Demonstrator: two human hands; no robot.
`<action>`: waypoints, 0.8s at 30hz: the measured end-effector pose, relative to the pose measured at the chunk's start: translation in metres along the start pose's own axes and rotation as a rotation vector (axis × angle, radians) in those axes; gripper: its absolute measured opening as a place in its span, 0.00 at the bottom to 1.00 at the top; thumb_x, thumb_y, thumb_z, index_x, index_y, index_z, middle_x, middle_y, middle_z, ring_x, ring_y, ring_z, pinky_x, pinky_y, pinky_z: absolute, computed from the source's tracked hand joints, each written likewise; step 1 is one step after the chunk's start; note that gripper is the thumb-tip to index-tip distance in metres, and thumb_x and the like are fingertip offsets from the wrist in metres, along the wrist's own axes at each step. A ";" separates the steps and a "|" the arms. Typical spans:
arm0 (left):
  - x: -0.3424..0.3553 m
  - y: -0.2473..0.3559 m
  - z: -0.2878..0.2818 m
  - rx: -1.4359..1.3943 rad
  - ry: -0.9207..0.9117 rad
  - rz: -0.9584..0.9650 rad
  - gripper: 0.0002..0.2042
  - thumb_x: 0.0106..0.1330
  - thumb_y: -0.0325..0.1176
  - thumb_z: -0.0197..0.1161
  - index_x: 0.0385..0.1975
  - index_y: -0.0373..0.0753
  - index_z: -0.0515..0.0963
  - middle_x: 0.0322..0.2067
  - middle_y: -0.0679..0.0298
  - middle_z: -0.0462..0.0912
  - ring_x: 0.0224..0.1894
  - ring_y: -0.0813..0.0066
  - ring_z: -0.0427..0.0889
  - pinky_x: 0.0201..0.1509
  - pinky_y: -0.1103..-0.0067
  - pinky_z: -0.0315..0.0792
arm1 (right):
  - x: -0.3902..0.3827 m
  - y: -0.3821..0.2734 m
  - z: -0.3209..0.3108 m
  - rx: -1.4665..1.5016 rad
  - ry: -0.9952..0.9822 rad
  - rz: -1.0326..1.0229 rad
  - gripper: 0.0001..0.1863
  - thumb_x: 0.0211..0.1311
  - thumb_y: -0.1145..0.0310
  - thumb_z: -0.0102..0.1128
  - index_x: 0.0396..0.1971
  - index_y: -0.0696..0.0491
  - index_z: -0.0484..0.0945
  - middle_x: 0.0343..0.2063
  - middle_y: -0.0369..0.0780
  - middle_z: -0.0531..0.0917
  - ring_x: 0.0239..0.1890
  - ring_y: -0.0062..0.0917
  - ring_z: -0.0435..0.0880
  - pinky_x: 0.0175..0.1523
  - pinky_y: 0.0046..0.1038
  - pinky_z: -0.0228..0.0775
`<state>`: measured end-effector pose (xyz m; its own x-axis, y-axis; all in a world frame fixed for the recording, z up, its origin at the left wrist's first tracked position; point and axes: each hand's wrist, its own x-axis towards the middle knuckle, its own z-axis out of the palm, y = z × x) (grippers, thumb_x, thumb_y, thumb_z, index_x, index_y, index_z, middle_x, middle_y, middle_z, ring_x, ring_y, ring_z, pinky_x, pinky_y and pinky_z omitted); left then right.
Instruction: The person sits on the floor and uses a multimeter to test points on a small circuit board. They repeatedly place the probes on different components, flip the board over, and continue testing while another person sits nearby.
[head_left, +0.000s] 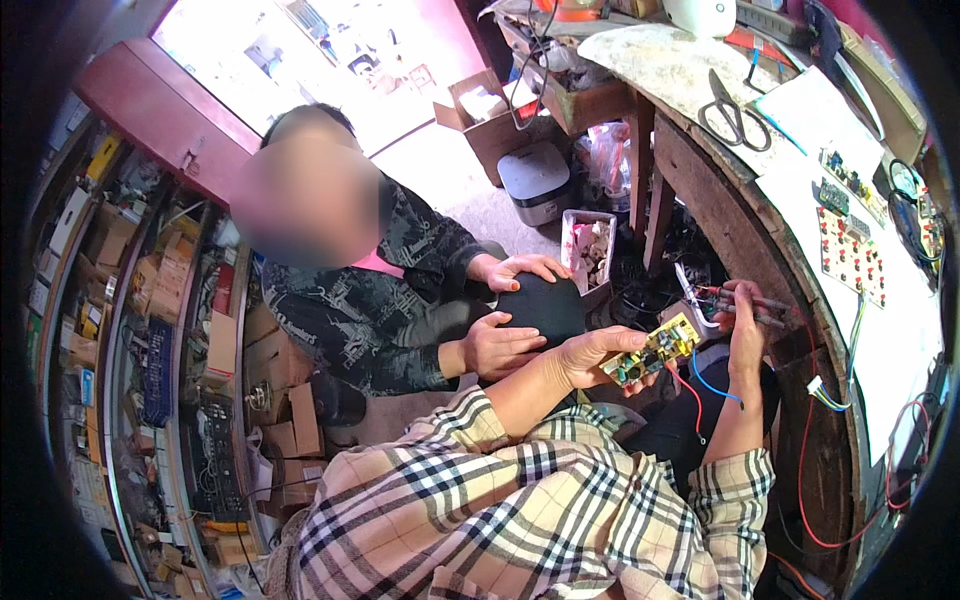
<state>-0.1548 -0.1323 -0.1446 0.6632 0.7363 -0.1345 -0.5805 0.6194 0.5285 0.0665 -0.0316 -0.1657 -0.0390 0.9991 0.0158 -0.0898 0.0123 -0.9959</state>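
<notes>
My left hand (pixel 596 358) is closed around the edge of a small yellowish circuit board (pixel 660 350) crowded with parts. From the board hang a loose red wire (pixel 687 401) and a loose blue wire (pixel 715 384). Just right of it, my right hand (pixel 743 318) grips slim pen-like test probes (pixel 770 306) with reddish and dark shafts. A pale silvery pointed tool (pixel 692 296) also sticks out beside its fingers; whether I hold that too is unclear. The probe tips are too small to make out, and so is any contact with the board.
Another person (pixel 370 290) sits facing me, both hands on a knee. The curved workbench (pixel 690 165) on the right bears scissors (pixel 735 112), a board with red parts (pixel 851 256) and looped leads. Shelves (pixel 150 400) line the left; a rice cooker (pixel 534 183) and open boxes stand on the floor.
</notes>
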 end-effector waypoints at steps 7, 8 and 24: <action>0.004 -0.003 -0.010 -0.055 0.021 0.032 0.24 0.71 0.46 0.48 0.58 0.33 0.66 0.40 0.55 0.80 0.38 0.67 0.82 0.40 0.72 0.78 | 0.001 0.000 0.001 -0.033 0.027 0.013 0.14 0.70 0.59 0.46 0.35 0.53 0.76 0.24 0.32 0.79 0.18 0.11 0.74 0.22 0.14 0.61; 0.005 -0.004 -0.012 -0.076 0.047 0.036 0.25 0.72 0.48 0.46 0.58 0.33 0.66 0.40 0.55 0.80 0.37 0.66 0.82 0.39 0.72 0.78 | 0.001 0.001 0.001 -0.030 0.031 0.018 0.14 0.70 0.59 0.46 0.35 0.53 0.76 0.23 0.31 0.78 0.18 0.11 0.74 0.22 0.14 0.61; 0.006 0.005 -0.020 -0.063 0.092 0.116 0.34 0.70 0.58 0.38 0.58 0.30 0.65 0.37 0.56 0.80 0.31 0.67 0.81 0.23 0.78 0.72 | 0.003 0.005 -0.001 -0.012 0.027 0.017 0.14 0.69 0.58 0.48 0.35 0.52 0.77 0.24 0.32 0.79 0.18 0.11 0.73 0.22 0.14 0.61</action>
<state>-0.1626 -0.1193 -0.1598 0.5456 0.8240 -0.1528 -0.6811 0.5422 0.4920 0.0673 -0.0286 -0.1703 -0.0141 0.9999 -0.0036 -0.0777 -0.0047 -0.9970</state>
